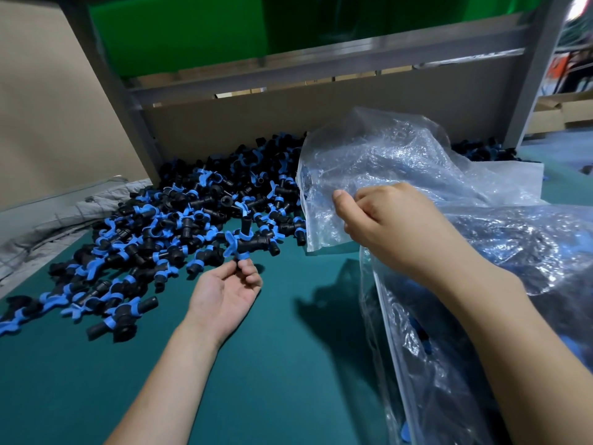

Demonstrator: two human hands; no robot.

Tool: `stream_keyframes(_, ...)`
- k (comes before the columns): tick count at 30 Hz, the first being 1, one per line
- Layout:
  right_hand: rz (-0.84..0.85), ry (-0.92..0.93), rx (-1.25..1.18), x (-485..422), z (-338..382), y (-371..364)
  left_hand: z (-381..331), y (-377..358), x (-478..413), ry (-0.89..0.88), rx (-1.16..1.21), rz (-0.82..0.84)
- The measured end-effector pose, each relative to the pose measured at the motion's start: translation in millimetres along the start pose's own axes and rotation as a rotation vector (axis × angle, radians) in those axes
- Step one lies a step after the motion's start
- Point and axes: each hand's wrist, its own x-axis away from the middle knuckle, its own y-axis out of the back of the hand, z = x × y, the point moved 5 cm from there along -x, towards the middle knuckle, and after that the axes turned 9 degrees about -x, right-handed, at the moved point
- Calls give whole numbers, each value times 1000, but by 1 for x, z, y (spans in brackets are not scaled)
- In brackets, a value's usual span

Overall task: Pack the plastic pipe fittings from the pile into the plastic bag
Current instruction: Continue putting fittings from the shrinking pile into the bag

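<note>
A pile of black pipe fittings with blue collars (179, 226) spreads over the left and back of the green table (282, 364). My left hand (224, 290), palm up, pinches one end of a black-and-blue fitting (248, 240) at the pile's near edge. My right hand (388, 223) grips the rim of a clear plastic bag (378, 162), which hangs crumpled beside the pile. A second clear bag (500, 284) with dark fittings inside lies at the right under my right forearm.
A grey metal frame post (128, 101) and cardboard panel (321, 123) stand behind the pile, under a green board. Grey cloth (57, 216) lies along the table's left edge. More fittings (481, 150) lie behind the bag at the right.
</note>
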Motion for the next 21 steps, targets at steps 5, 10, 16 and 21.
stream_keyframes(5,7,2,2,0,1,0,0,0,-1,-53,-43,-18)
stream_keyframes(10,2,3,6,0,1,1,1,0,-3,-38,-43,19)
stream_keyframes(16,-30,20,-69,1,4,6,2,-6,-2,-101,-202,9)
stream_keyframes(21,-69,14,-167,1,6,14,15,-31,10,-244,-491,59)
